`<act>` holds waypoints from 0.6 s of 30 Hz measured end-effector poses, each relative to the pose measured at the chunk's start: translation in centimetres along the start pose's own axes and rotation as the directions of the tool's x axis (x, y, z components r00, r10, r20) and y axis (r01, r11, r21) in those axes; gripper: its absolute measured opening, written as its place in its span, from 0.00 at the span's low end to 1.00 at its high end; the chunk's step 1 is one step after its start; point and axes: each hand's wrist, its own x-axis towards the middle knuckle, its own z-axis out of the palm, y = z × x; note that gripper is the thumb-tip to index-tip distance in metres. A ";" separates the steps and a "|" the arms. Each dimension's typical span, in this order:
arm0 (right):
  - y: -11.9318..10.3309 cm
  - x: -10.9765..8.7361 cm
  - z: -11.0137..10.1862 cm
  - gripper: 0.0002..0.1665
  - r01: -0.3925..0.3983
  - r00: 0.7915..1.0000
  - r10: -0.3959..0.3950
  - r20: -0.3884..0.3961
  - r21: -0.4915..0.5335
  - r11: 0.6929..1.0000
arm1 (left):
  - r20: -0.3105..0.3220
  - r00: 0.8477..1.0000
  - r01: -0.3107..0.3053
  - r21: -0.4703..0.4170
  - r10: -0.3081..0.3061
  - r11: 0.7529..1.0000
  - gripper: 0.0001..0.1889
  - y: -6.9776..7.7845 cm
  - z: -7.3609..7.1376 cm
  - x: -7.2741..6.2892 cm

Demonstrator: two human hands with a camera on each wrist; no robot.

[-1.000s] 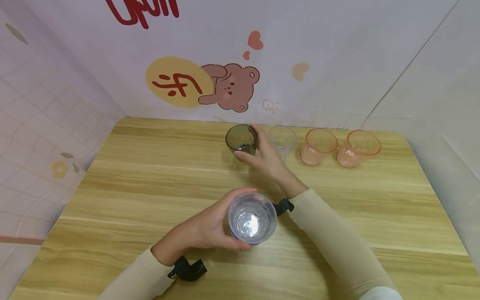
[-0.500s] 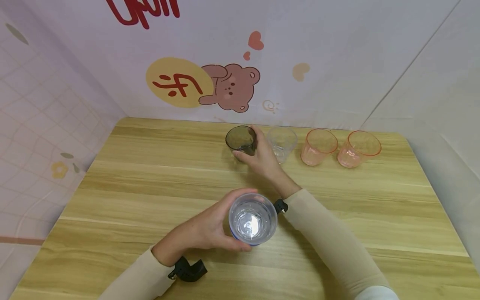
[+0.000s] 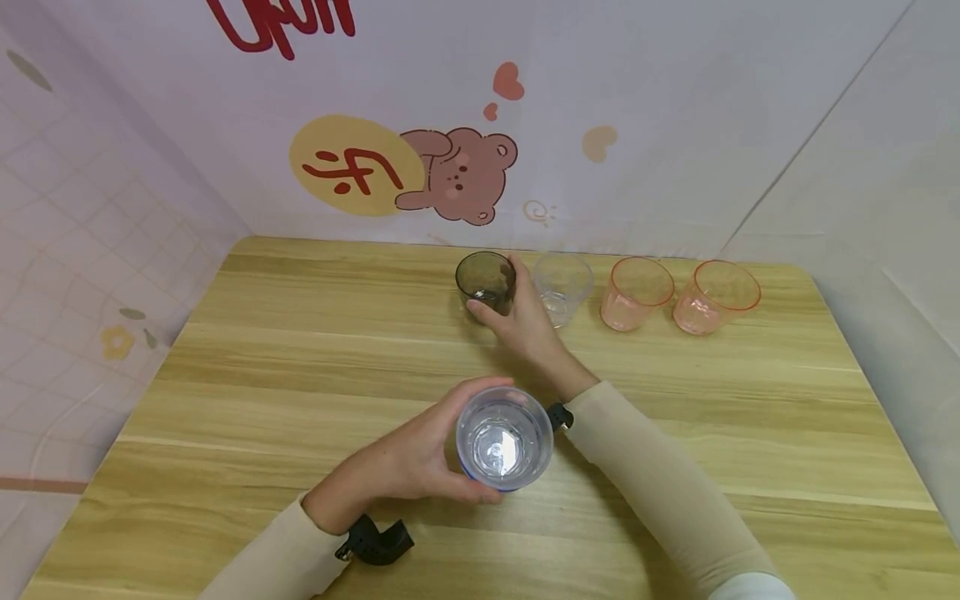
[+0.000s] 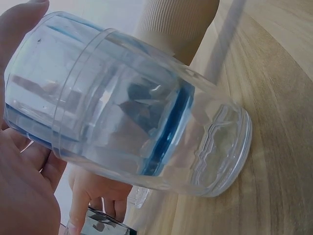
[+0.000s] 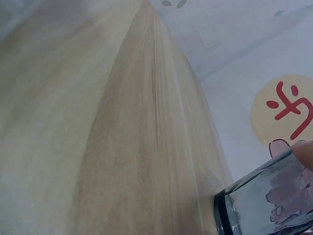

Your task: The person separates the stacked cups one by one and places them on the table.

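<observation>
My left hand (image 3: pixel 423 454) grips a stack of nested see-through cups (image 3: pixel 504 437) near the middle of the table, fingers and thumb around its sides. In the left wrist view the stack (image 4: pixel 117 107) shows a clear outer cup with a blue-bottomed cup inside it and a clear rim on top. At the back of the table my right hand (image 3: pixel 525 321) holds a dark grey see-through cup (image 3: pixel 483 279), thumb at its front and fingers on its right side. Part of that grey cup (image 5: pixel 269 200) appears in the right wrist view, with a fingertip at its upper end.
Right of the grey cup a clear cup (image 3: pixel 566 287) stands upright, partly behind my right hand. Two pink cups (image 3: pixel 637 296) follow in the same row. A wall with a bear drawing (image 3: pixel 465 179) rises behind the wooden table (image 3: pixel 285 333).
My right forearm and wrist have shifted a little to the left. The grey cup in that hand has moved very slightly to the right. My left hand and its stack have stayed put.
</observation>
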 end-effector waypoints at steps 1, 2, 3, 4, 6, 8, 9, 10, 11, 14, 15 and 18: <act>0.0 -0.1 0.0 0.61 -0.002 1.000 0.002 -0.001 -0.007 1.000 | -0.001 1.000 0.003 0.000 -0.003 1.000 0.58 0.0 0.0 0.0; -0.1 -0.2 0.0 0.62 -0.007 1.000 0.007 -0.002 -0.014 1.000 | -0.002 1.000 0.004 0.003 -0.004 1.000 0.58 0.0 0.0 0.0; -0.1 -0.3 -0.1 0.62 -0.007 1.000 0.007 -0.002 -0.022 1.000 | -0.004 1.000 0.006 0.007 -0.006 1.000 0.58 0.0 0.1 -0.1; -0.2 -0.4 -0.1 0.63 -0.010 1.000 0.010 -0.001 -0.027 1.000 | -0.005 1.000 0.008 0.009 -0.008 1.000 0.58 0.0 0.1 -0.1; -0.3 -0.7 -0.3 0.65 -0.013 1.000 0.013 0.003 -0.032 0.999 | -0.006 1.000 0.013 0.011 -0.013 1.000 0.58 -0.1 0.1 -0.1; -0.6 -1.0 -0.5 0.67 -0.012 1.000 0.012 0.013 -0.012 1.000 | -0.009 1.000 0.012 0.018 -0.012 1.000 0.58 -0.1 0.2 -0.2; -0.7 -1.1 -0.7 0.67 -0.005 1.000 0.005 0.019 -0.002 1.000 | -0.011 1.000 0.012 0.023 -0.012 1.000 0.58 -0.2 0.2 -0.3; -0.8 -1.2 -0.8 0.67 0.003 1.000 -0.003 0.026 0.011 1.000 | -0.012 1.000 0.009 0.029 -0.008 1.000 0.58 -0.2 0.2 -0.3; -0.9 -1.4 -1.0 0.66 0.013 0.999 -0.014 0.035 0.020 1.000 | -0.013 1.000 0.000 0.038 0.000 0.999 0.58 -0.3 0.2 -0.3; -1.3 -1.8 -1.4 0.66 0.044 0.997 -0.045 0.062 0.017 0.999 | -0.015 1.000 -0.021 0.058 0.021 0.998 0.57 -0.4 0.3 -0.4; -1.4 -1.9 -1.6 0.66 0.051 0.996 -0.051 0.069 0.004 0.999 | -0.015 0.999 -0.027 0.062 0.028 0.998 0.57 -0.5 0.3 -0.4; -1.8 -2.4 -2.0 0.65 0.061 0.994 -0.057 0.090 -0.041 0.997 | -0.013 0.999 -0.045 0.064 0.046 0.997 0.57 -0.7 0.3 -0.4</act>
